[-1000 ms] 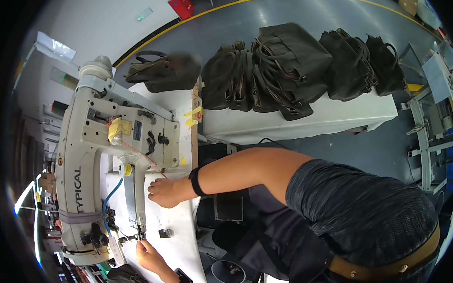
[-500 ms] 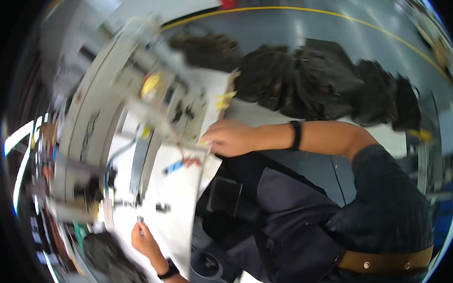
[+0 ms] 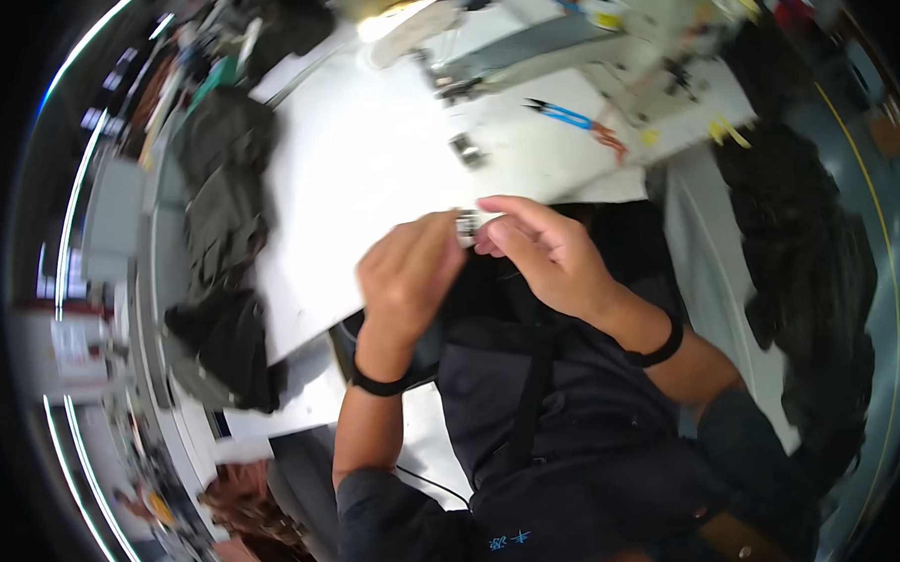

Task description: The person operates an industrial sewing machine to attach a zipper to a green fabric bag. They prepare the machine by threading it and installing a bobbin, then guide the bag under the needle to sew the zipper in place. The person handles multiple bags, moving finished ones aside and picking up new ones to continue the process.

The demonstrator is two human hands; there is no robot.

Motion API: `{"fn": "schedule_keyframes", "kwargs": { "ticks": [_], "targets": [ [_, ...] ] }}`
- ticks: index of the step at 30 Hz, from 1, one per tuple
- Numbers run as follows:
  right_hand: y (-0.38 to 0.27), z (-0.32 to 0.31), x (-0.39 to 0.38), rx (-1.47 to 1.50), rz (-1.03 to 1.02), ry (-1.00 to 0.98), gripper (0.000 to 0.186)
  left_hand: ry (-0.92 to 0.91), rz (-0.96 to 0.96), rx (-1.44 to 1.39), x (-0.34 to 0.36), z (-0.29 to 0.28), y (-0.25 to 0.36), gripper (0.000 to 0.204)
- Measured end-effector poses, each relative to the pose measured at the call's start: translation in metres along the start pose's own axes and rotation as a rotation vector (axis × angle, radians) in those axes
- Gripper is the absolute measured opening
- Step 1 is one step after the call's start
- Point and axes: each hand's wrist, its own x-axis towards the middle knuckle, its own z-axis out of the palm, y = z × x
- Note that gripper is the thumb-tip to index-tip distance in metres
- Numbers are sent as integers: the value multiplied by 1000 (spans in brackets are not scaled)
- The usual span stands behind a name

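Over the near edge of the white table (image 3: 337, 176), my two hands meet. My left hand (image 3: 407, 273) is closed, its fingertips pinching a small silver metal piece (image 3: 466, 226) that looks like a bobbin case. Thumb and forefinger of my right hand (image 3: 558, 257) close on a small white piece (image 3: 490, 220) right beside it; blur hides its exact kind. Beyond them, another small dark-and-silver metal part (image 3: 467, 151) lies on the table. Blue thread snips (image 3: 563, 115) rest further right, with orange-brown cord (image 3: 609, 140) at their handle end.
A sewing machine (image 3: 650, 56) stands at the far side, its narrow grey arm (image 3: 531, 55) reaching leftward over the table. Dark fabric pieces (image 3: 219, 190) hang along the left edge. More dark bundles (image 3: 800, 239) lie on the right. Brown cloth (image 3: 250, 516) sits at lower left.
The view has swung round. My right hand has left the machine's side and come to my left hand. My left hand has drawn back from beside the machine with the small metal piece.
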Motion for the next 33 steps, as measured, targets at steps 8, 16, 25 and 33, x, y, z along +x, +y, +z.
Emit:
{"fn": "schedule_keyframes", "kwargs": {
  "ticks": [8,16,25,33],
  "targets": [
    [13,7,0,-48,87,-38,28,12,-183,-201,-30,-5,18,37],
    [8,9,3,-97,186,-229,31,23,-282,-332,-53,-1,19,35],
    [19,-13,-4,-94,384,-374,35,-44,-272,-287,-72,-2,28,27],
    [14,-43,-14,20,474,-120,29,-235,-599,-127,-57,-7,11,22]
  ]
}}
